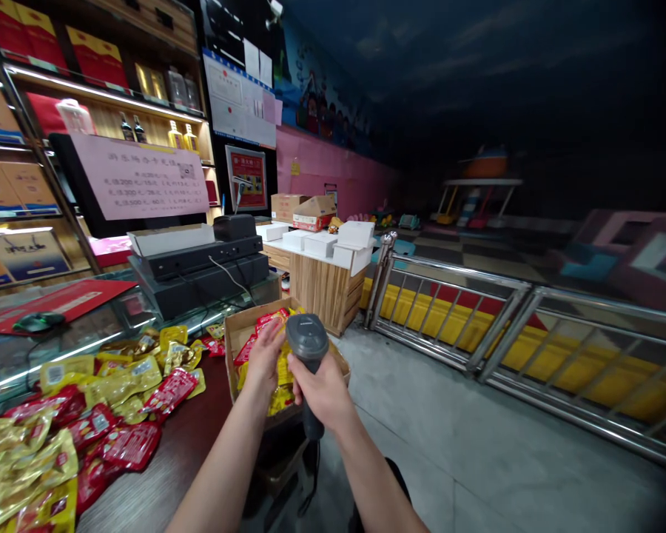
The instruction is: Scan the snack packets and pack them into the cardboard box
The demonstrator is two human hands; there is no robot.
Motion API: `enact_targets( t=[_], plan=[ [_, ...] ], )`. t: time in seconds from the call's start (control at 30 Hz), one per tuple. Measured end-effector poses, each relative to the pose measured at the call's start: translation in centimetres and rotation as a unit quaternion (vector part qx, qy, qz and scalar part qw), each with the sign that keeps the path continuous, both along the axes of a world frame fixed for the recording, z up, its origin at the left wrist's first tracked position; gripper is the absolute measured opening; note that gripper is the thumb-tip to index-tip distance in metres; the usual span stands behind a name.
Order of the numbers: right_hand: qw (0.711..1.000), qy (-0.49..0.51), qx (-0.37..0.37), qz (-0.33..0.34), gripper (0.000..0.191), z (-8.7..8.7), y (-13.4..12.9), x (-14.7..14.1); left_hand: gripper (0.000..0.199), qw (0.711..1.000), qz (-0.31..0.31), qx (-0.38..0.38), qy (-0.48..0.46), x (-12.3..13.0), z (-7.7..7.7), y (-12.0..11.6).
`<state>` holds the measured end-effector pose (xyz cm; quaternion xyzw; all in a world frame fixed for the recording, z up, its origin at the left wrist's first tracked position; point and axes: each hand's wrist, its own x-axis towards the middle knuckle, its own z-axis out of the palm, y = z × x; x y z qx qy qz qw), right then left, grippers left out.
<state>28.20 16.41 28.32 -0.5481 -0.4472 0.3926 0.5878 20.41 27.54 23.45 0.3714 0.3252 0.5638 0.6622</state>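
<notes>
My right hand (327, 392) is wrapped round the handle of a dark grey barcode scanner (307, 342), its head upright and a cord loop hanging below. Just left of the scanner, my left hand (263, 359) reaches over a cardboard box (234, 370). Its fingers are closed on a red snack packet (274, 318), though their grip is partly hidden. Yellow and red packets fill the box, and the scanner covers some of them. Left of the box, a loose pile of gold packets (125, 381) and red packets (127, 446) lies on a dark brown counter (200, 444).
A glass counter (11, 385) carries a black point-of-sale machine (200, 274) with a pink handwritten sign (144, 178). A mouse (38, 321) rests near a red folder (89, 296). Metal railings (449, 303) stand to the right. White boxes (319, 243) sit on a wooden cabinet (325, 289).
</notes>
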Motion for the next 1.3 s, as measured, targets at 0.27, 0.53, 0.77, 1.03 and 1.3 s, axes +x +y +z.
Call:
enact_targets(
  t=[0.27,0.53,0.77,1.03,1.3],
  plan=[
    [0.999,0.007,-0.041,0.016,0.025,-1.4,-0.1,-1.1,0.048,0.862,0.130,0.190,0.453,-12.2,-1.3,3.6],
    [0.997,0.035,-0.030,0.062,0.033,-4.0,0.3,-2.9,0.057,0.508,0.067,0.072,0.856,-22.0,-4.1,3.5],
    [0.997,0.035,-0.037,0.066,0.036,-3.9,0.4,-3.6,0.056,0.454,0.039,0.087,0.886,-22.9,-4.4,4.0],
    [0.997,0.024,-0.039,0.055,0.033,-4.2,0.0,-2.7,0.037,0.560,0.021,0.039,0.828,-22.5,-2.4,5.5],
    [0.998,0.002,-0.064,0.024,0.025,-3.1,-0.6,-1.5,0.051,0.884,0.015,0.072,0.461,-16.2,4.0,6.7]
  ],
)
